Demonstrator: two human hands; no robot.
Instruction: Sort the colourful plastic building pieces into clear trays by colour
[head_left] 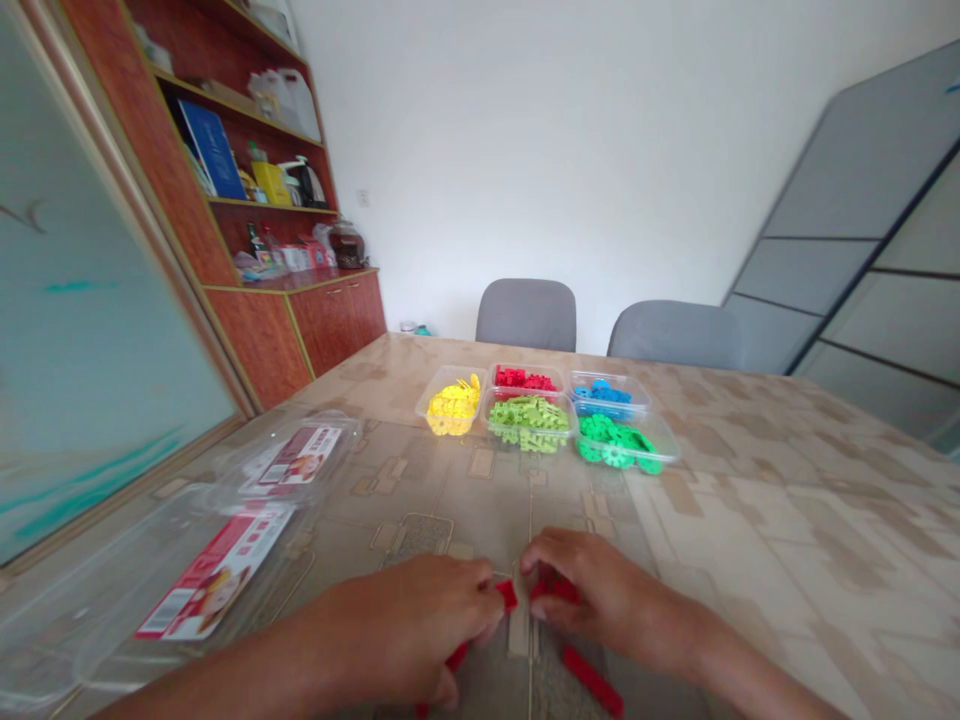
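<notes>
Left hand and right hand grip red pieces in fingers, narrow gap between, tray rims beyond.

My left hand and right hand face each other above the tabletop, fingers curled, forearms angled inward.

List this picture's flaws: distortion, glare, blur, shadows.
Head view: wide-angle distortion tilts the wooden cabinet and grey panels; pale glints streak the clear plastic packaging; the red pieces at the left hand and right hand look soft-edged; label print is unreadable; light is diffuse, without hard shadows.
</notes>
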